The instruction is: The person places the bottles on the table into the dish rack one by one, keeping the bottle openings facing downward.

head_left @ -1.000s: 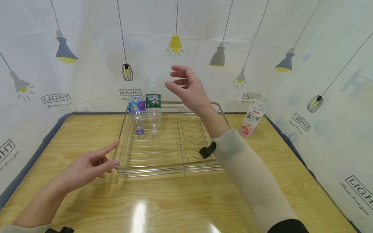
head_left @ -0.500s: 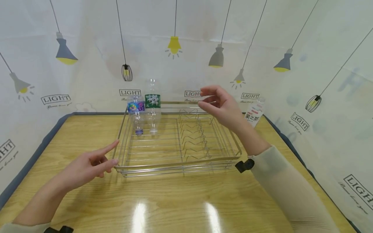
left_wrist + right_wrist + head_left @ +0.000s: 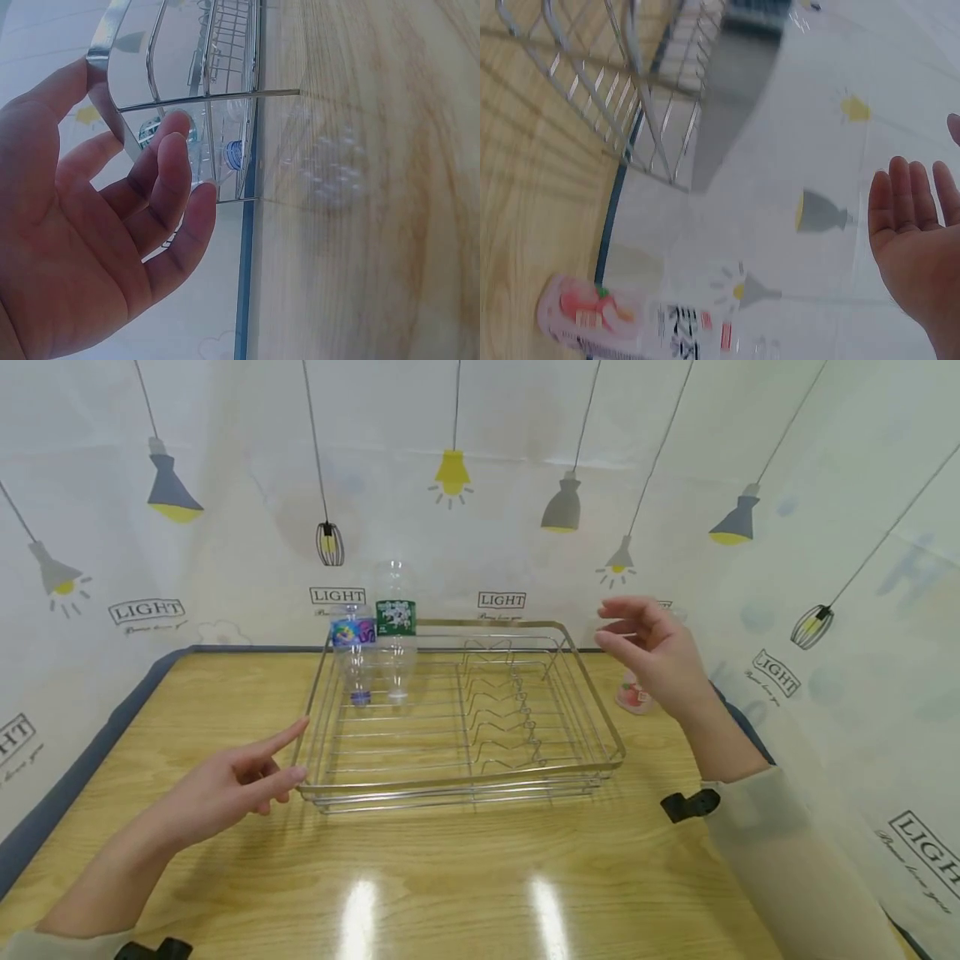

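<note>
A metal wire dish rack [image 3: 536, 769] sits on the wooden table. My left hand [image 3: 217, 797] rests at its front left corner, thumb and index fingertips against the rim and the other fingers loosely bent. Inside the rack at the back left stand two clear plastic bottles: one with a blue-purple label [image 3: 353, 632] and its blue cap down, the other with a green label [image 3: 396, 618]. My right hand [image 3: 656, 656] hovers beyond the rack's right side with relaxed fingers, holding nothing. Behind it, partly hidden, is a pink-labelled peach drink bottle [image 3: 633, 695], shown larger in the right wrist view.
Wire plate dividers [image 3: 498, 727] run along the right half of the rack. A white sheet printed with hanging lamps [image 3: 510, 543] surrounds the wooden table [image 3: 420, 877] at the back and sides, with a dark blue edge where they meet.
My right hand has moved right and lower, from above the back of the rack to in front of the peach drink bottle. My left hand and the rack have stayed put.
</note>
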`<state>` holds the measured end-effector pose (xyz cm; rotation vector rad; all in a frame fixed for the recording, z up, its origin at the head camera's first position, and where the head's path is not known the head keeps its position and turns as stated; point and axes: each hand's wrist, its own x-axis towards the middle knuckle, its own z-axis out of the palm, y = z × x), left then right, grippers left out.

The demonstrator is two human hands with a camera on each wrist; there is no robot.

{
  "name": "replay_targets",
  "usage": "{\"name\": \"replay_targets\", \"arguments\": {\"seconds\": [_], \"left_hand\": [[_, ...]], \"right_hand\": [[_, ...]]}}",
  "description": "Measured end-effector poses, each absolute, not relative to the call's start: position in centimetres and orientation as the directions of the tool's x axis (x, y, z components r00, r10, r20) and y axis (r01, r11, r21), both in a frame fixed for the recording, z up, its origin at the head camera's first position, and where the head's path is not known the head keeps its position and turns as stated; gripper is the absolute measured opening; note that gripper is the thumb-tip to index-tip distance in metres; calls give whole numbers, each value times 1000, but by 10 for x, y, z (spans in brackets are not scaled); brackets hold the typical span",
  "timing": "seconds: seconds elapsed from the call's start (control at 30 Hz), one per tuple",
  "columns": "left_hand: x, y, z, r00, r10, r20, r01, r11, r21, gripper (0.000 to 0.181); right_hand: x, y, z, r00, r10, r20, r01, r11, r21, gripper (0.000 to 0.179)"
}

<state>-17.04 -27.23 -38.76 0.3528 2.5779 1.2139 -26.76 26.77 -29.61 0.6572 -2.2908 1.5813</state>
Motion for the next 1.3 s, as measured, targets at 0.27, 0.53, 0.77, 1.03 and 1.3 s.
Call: {"name": "replay_targets", "arguments": {"seconds": [0.27, 0.53, 0.77, 1.03, 1.3], "left_hand": [[-171, -272, -385, -931, 341, -130, 117, 616, 779, 72], [-172, -272, -384, -927, 351, -134, 118, 610, 783, 72], [-170, -273, -386, -928, 347, -139, 112, 612, 783, 72], [-171, -274, -389, -929, 346, -132, 115, 609, 785, 71], [-170, -274, -388, -930, 344, -130, 116, 609, 785, 71]], "right_hand": [[-274, 326, -292, -863, -36, 504, -505, 70, -860, 38], [-288, 374, -314, -881, 136, 454, -461, -27, -887, 33], [-300, 401, -337, -939, 156, 307, -306, 30, -951, 41], [-318, 418, -367, -984, 93, 155, -130, 230, -964, 68], [-331, 414, -382, -998, 39, 55, -40, 297, -954, 88]]}}
